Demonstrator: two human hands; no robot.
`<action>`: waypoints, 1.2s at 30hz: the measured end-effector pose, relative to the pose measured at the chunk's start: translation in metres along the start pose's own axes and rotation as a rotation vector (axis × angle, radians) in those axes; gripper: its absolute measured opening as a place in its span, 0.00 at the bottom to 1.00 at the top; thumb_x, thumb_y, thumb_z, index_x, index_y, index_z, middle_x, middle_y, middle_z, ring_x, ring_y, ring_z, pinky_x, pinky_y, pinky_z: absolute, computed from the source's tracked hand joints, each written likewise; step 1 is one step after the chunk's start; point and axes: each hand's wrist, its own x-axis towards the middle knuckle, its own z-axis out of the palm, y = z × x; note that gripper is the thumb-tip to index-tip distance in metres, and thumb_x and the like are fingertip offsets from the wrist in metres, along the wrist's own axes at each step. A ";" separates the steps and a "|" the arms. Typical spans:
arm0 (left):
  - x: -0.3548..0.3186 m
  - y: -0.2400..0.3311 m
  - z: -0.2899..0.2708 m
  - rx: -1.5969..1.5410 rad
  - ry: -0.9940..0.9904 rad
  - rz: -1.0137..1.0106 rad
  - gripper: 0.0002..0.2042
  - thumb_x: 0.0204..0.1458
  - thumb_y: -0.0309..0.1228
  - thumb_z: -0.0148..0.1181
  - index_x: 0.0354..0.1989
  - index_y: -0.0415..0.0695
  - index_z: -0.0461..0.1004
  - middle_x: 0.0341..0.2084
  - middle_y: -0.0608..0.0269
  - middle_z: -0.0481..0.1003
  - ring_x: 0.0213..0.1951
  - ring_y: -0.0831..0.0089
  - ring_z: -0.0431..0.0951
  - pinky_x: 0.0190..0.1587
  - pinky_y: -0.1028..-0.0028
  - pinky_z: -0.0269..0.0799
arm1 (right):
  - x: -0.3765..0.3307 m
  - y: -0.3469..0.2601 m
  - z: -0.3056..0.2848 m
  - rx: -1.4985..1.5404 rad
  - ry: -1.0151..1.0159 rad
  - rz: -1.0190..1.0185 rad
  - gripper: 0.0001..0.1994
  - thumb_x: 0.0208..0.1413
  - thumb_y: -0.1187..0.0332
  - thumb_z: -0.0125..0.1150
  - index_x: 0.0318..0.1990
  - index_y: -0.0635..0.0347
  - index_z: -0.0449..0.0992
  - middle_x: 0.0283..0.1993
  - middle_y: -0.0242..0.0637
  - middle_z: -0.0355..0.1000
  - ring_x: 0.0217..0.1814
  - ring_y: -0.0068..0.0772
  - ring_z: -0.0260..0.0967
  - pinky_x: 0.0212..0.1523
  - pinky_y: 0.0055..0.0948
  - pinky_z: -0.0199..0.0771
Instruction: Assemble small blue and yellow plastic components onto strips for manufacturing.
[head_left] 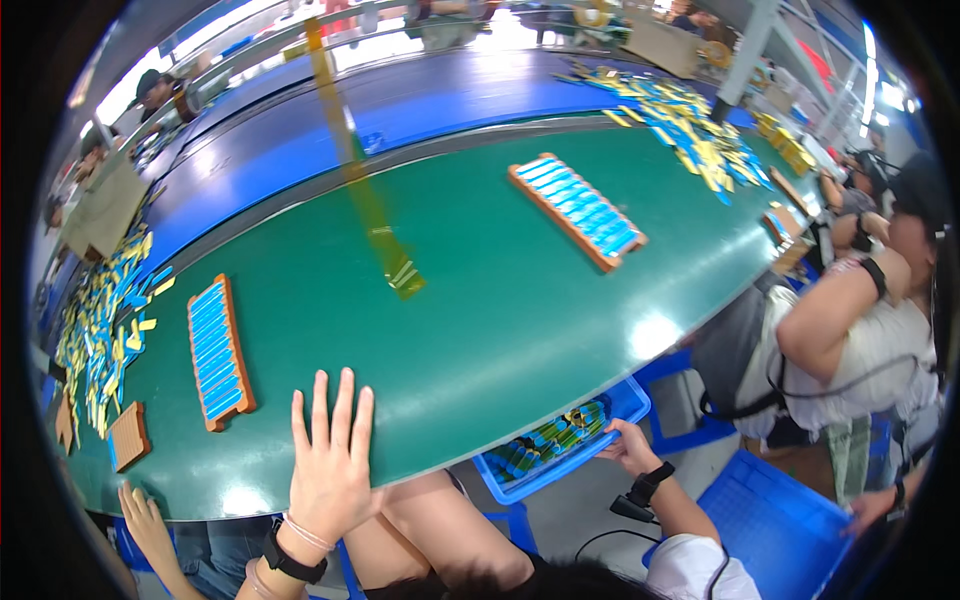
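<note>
My left hand (330,455) lies flat on the near edge of the green conveyor belt (480,300), fingers spread and holding nothing. It wears a black watch and thin bands at the wrist. A long brown tray of blue pieces (217,352) lies on the belt to its left. My right hand (628,447), also with a black watch, curls over the rim of a blue bin (628,402) below the belt edge. The bin holds blue and green pieces (550,437).
A second brown tray of blue pieces (578,210) lies far right on the belt, a small tray (128,436) near left. Yellow and blue pieces are heaped at left (100,330) and far right (690,120). A yellow strip (360,170) hangs overhead. Another person's hand (148,520) reaches in lower left. A person in white (860,340) sits right, near a blue crate (790,515).
</note>
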 end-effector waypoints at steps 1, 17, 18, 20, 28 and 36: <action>-0.001 -0.001 0.003 -0.013 0.019 -0.001 0.39 0.31 0.33 0.59 0.56 0.32 0.51 0.57 0.43 0.49 0.60 0.47 0.45 0.59 0.51 0.37 | -0.025 -0.005 -0.007 -0.004 -0.010 -0.013 0.11 0.41 0.73 0.48 0.33 0.72 0.66 0.32 0.49 0.70 0.34 0.44 0.71 0.40 0.44 0.73; -0.085 0.123 0.101 -1.817 -0.443 -0.378 0.35 0.45 0.38 0.57 0.59 0.42 0.45 0.57 0.49 0.47 0.59 0.58 0.50 0.53 0.53 0.55 | -0.320 0.036 -0.125 0.139 0.451 -0.163 0.05 0.40 0.75 0.50 0.25 0.70 0.66 0.23 0.46 0.68 0.25 0.42 0.71 0.32 0.40 0.76; -0.075 0.139 0.099 -1.958 -0.659 -0.475 0.38 0.46 0.41 0.56 0.60 0.46 0.39 0.57 0.50 0.46 0.57 0.57 0.51 0.51 0.48 0.55 | -0.336 0.047 -0.135 0.148 0.497 -0.211 0.05 0.40 0.76 0.50 0.26 0.70 0.67 0.24 0.45 0.69 0.24 0.41 0.71 0.31 0.39 0.76; -0.057 0.166 0.097 -2.057 -0.916 -0.567 0.40 0.47 0.44 0.55 0.61 0.49 0.33 0.57 0.51 0.45 0.56 0.56 0.52 0.49 0.44 0.55 | -0.373 0.055 -0.130 0.165 0.608 -0.173 0.06 0.38 0.78 0.49 0.28 0.67 0.67 0.25 0.41 0.69 0.24 0.36 0.70 0.29 0.39 0.75; -0.072 0.226 0.101 -2.080 -1.154 -0.435 0.25 0.43 0.21 0.50 0.52 0.44 0.52 0.41 0.59 0.64 0.43 0.65 0.68 0.44 0.64 0.70 | -0.412 0.134 -0.157 0.294 0.728 -0.261 0.08 0.39 0.77 0.50 0.31 0.68 0.68 0.27 0.39 0.70 0.22 0.34 0.71 0.27 0.34 0.76; -0.121 0.267 0.081 -1.956 -1.192 0.182 0.40 0.46 0.31 0.58 0.57 0.39 0.30 0.53 0.52 0.48 0.55 0.67 0.52 0.58 0.70 0.49 | -0.479 0.176 -0.191 0.254 0.926 -0.299 0.07 0.41 0.76 0.51 0.31 0.64 0.71 0.27 0.34 0.70 0.26 0.27 0.68 0.29 0.27 0.71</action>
